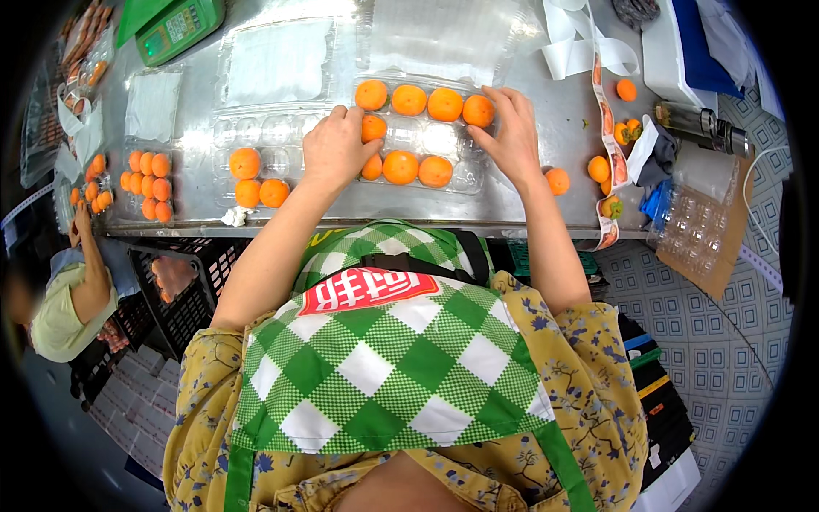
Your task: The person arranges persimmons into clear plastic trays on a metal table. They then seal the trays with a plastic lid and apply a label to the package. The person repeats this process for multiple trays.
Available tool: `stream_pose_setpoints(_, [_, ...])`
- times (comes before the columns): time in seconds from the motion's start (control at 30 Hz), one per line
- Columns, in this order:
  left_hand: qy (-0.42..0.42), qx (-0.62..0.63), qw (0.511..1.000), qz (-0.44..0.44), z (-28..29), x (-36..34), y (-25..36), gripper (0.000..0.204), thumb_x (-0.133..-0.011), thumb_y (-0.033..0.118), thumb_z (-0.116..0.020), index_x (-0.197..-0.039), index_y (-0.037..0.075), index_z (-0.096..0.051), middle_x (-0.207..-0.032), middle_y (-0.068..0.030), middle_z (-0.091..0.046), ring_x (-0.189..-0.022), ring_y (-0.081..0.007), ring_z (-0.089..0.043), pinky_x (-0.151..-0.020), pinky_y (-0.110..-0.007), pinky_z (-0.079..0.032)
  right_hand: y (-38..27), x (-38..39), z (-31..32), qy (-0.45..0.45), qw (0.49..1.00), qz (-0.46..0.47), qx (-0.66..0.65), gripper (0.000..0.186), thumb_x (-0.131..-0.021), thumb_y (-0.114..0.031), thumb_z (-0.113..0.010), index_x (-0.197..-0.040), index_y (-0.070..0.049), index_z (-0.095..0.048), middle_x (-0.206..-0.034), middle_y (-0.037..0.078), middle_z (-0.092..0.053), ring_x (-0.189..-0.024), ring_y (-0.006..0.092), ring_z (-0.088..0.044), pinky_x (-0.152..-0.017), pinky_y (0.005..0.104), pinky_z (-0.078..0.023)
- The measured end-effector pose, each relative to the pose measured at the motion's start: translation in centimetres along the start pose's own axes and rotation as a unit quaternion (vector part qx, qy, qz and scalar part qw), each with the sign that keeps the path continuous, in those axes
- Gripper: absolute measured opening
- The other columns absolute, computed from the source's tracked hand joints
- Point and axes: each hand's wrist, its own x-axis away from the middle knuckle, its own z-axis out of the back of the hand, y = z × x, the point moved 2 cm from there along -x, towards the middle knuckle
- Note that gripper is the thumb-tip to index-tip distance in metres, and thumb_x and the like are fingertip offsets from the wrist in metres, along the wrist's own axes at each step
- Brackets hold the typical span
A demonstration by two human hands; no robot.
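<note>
A clear plastic fruit tray [465,171] with moulded cups lies in front of me, holding several orange persimmons, among them one in the far row [409,100] and one in the near row [401,167]. My left hand [334,149] is at the tray's left side, thumb and fingers around a persimmon [373,129] in the middle row. At the right end of the far row, my right hand [510,136] has its thumb and index finger around another persimmon [478,111]. Left of my left hand, a second clear tray [286,132] has 3 persimmons [245,163] at its near-left part.
A green scale [175,32] stands far left, near a filled fruit pack [149,183]. Loose persimmons [557,180] and a strip of labels [600,111] lie right. Flat clear lids [277,60] lie at the back. Black crates [175,290] stand below the table. Another person [72,299] works at left.
</note>
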Motion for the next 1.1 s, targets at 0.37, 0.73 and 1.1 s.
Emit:
stream_pose_setpoints(0.37, [-0.314, 0.84, 0.424, 0.126, 0.1, 3.2, -0.9, 0.041, -0.091, 0.039, -0.045, -0.106, 0.003, -0.06, -0.085, -0.0116, -0.065, -0.072, -0.021, -0.063, -0.061, -0.033, -0.051, -9.0, 2.2, -1.8, -0.15, 0.818, -0.075, -0.55, 0.06, -0.077, -0.009, -0.068, -0.131, -0.006, -0.041, -0.118, 0.009, -0.054, -0.106, 0.0188, -0.052, -0.089, 0.0342, -0.044])
stream_pose_setpoints(0.73, [-0.272, 0.813, 0.509, 0.082, -0.5, 4.9, 1.1, 0.053, -0.093, 0.051, -0.043, -0.121, 0.006, -0.05, -0.107, -0.0097, -0.06, -0.086, -0.0194, -0.062, -0.065, -0.035, -0.053, -10.4, 2.5, -1.4, -0.041, 0.926, 0.022, -0.373, 0.052, -0.068, -0.006, -0.073, -0.116, -0.004, -0.052, -0.107, 0.006, -0.055, -0.101, 0.0178, -0.055, -0.086, 0.0328, -0.046])
stream_pose_setpoints(1.1, [-0.271, 0.84, 0.425, 0.201, 1.0, 6.1, 2.8, 0.041, -0.09, 0.039, -0.056, -0.117, 0.008, -0.051, -0.101, -0.009, -0.06, -0.084, -0.0189, -0.061, -0.067, -0.034, -0.052, -10.0, 2.3, 0.1, -0.144, 0.865, -0.07, -0.476, 0.047, -0.067, -0.014, -0.079, -0.108, -0.005, -0.057, -0.104, 0.004, -0.058, -0.093, 0.0119, -0.056, -0.072, 0.0282, -0.048])
